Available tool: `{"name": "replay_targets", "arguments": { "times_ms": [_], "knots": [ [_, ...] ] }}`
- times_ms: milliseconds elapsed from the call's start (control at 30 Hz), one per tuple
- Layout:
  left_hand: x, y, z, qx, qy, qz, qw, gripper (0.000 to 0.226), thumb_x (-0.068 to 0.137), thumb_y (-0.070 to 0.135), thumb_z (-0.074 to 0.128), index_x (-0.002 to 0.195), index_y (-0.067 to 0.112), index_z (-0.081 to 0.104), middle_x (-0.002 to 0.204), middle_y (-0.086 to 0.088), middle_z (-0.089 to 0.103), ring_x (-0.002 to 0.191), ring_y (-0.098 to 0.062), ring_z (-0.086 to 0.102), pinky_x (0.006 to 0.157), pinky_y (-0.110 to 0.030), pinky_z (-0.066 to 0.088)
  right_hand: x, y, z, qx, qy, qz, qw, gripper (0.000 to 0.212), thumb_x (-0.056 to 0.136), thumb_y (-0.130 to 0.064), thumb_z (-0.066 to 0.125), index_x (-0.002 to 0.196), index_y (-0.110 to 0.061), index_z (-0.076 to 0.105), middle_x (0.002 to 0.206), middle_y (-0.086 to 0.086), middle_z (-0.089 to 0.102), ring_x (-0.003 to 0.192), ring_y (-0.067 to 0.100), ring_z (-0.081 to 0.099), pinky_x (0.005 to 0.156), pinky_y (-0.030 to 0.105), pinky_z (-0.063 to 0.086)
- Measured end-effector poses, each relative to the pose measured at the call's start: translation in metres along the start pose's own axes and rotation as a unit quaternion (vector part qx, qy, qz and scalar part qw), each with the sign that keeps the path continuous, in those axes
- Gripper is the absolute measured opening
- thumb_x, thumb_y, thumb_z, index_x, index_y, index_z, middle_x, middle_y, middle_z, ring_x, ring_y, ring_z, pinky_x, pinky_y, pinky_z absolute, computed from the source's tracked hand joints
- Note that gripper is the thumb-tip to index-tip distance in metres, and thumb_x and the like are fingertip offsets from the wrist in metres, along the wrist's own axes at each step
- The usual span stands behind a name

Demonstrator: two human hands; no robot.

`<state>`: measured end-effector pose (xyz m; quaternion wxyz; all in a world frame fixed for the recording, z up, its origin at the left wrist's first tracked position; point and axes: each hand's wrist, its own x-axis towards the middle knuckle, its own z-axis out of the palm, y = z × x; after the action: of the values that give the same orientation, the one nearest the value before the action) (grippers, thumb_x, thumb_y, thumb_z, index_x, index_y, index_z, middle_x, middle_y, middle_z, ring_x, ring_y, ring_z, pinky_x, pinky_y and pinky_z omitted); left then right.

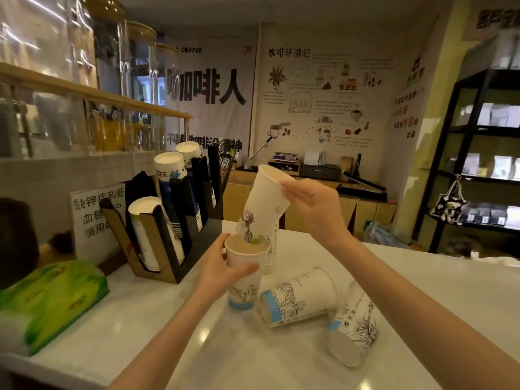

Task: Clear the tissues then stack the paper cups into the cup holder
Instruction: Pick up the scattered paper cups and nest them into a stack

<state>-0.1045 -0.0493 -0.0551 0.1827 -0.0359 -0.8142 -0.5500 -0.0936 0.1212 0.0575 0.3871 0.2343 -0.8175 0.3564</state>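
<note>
At a café counter [281, 361], the left hand [222, 266] grips an upright paper cup [243, 277] while the right hand [312, 204] pinches a tilted cup [264, 204] entering it; misaligned, its base may catch the rim. Cup holder [168, 220] stands left.

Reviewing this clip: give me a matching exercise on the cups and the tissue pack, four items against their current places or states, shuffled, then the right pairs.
Items:
1. cup in the right hand
2. cup in the left hand
3. cup with the blue band
4. green tissue pack

States:
A. lying on its side on the white counter
B. held upright, mouth up
C. at the counter's left edge
D. tilted, its base dipping into another cup's mouth

Pairs: 1-D, 2-B, 3-A, 4-C
</note>
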Motion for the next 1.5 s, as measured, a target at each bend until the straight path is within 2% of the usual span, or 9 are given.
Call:
{"name": "replay_targets", "arguments": {
  "times_ms": [167,367,633,800,967,1067,1200,1400,1500],
  "knots": [
    [-0.003,-0.001,-0.001,-0.032,-0.013,-0.002,0.999,0.08,0.064,0.019,0.079,0.132,0.02,0.036,0.133,-0.004,0.052,0.105,-0.01,0.047,0.077,-0.022,0.044,-0.013,-0.01,0.02,-0.085,-0.18,-0.093,0.976,0.032,0.092,-0.012,0.048,0.121,-0.014,0.061,0.109,0.012,0.068,0.102,0.023,0.055,0.086,0.034,0.045],
    [0.0,-0.002,0.0,-0.024,-0.006,-0.009,1.0,0.083,0.066,0.023,0.078,0.136,0.019,0.033,0.137,-0.006,0.049,0.122,-0.023,0.048,0.082,-0.028,0.043,-0.036,-0.002,0.043,-0.07,-0.292,-0.046,0.953,0.031,0.092,-0.014,0.048,0.121,-0.014,0.062,0.12,0.009,0.067,0.11,0.021,0.059,0.09,0.024,0.042],
    [-0.001,0.002,-0.006,0.008,-0.037,-0.009,0.999,0.088,0.064,0.024,0.079,0.136,0.02,0.03,0.139,-0.006,0.046,0.126,-0.025,0.045,0.093,-0.038,0.045,-0.047,0.011,0.043,0.002,-0.29,0.059,0.955,0.036,0.096,-0.018,0.041,0.131,-0.02,0.051,0.133,0.005,0.058,0.123,0.018,0.051,0.102,0.029,0.038],
    [0.001,0.025,-0.014,0.072,-0.055,0.011,0.996,0.12,0.056,0.035,0.082,0.144,0.023,0.001,0.154,-0.007,0.016,0.14,-0.025,0.02,0.111,-0.046,0.026,-0.049,0.027,0.012,-0.01,-0.23,0.123,0.965,0.039,0.094,-0.025,0.045,0.133,-0.022,0.044,0.133,0.002,0.055,0.119,0.014,0.05,0.094,0.027,0.042],
    [-0.017,0.058,0.004,0.19,-0.018,0.218,0.957,0.097,0.066,0.041,0.074,0.142,0.021,0.017,0.152,-0.002,0.019,0.141,-0.018,0.014,0.115,-0.038,0.017,-0.064,0.05,-0.024,-0.134,-0.251,0.217,0.934,0.046,0.092,-0.035,0.047,0.134,-0.019,0.039,0.13,0.007,0.055,0.113,0.022,0.055,0.092,0.037,0.047],
    [-0.022,0.068,0.032,0.217,-0.083,0.28,0.931,0.083,0.072,0.043,0.068,0.14,0.023,0.024,0.149,0.0,0.027,0.138,-0.017,0.02,0.112,-0.033,0.021,-0.074,0.062,-0.04,-0.216,-0.247,0.261,0.908,0.054,0.089,-0.041,0.049,0.136,-0.017,0.036,0.135,0.008,0.052,0.118,0.025,0.053,0.095,0.041,0.046],
    [-0.022,0.069,0.072,0.228,-0.205,0.247,0.919,0.078,0.075,0.042,0.065,0.139,0.024,0.025,0.148,0.002,0.029,0.134,-0.016,0.029,0.106,-0.033,0.03,-0.088,0.082,-0.057,-0.278,-0.234,0.342,0.867,0.065,0.083,-0.053,0.049,0.133,-0.013,0.039,0.134,0.011,0.052,0.113,0.029,0.056,0.092,0.041,0.047],
    [-0.008,0.05,0.105,0.329,-0.263,0.186,0.888,0.075,0.076,0.042,0.062,0.14,0.027,0.023,0.14,-0.008,0.039,0.127,-0.026,0.039,0.1,-0.04,0.039,-0.104,0.097,-0.068,-0.276,-0.232,0.448,0.818,0.084,0.077,-0.067,0.045,0.138,-0.011,0.032,0.14,0.013,0.047,0.121,0.033,0.05,0.094,0.042,0.044],
    [-0.007,0.042,0.11,0.349,-0.306,0.157,0.872,0.081,0.073,0.045,0.064,0.14,0.033,0.02,0.137,-0.01,0.041,0.124,-0.028,0.041,0.097,-0.04,0.039,-0.111,0.097,-0.066,-0.174,-0.197,0.519,0.814,0.083,0.075,-0.062,0.053,0.135,-0.007,0.033,0.132,0.017,0.051,0.1,0.037,0.061,0.071,0.04,0.054]
  ]
}}
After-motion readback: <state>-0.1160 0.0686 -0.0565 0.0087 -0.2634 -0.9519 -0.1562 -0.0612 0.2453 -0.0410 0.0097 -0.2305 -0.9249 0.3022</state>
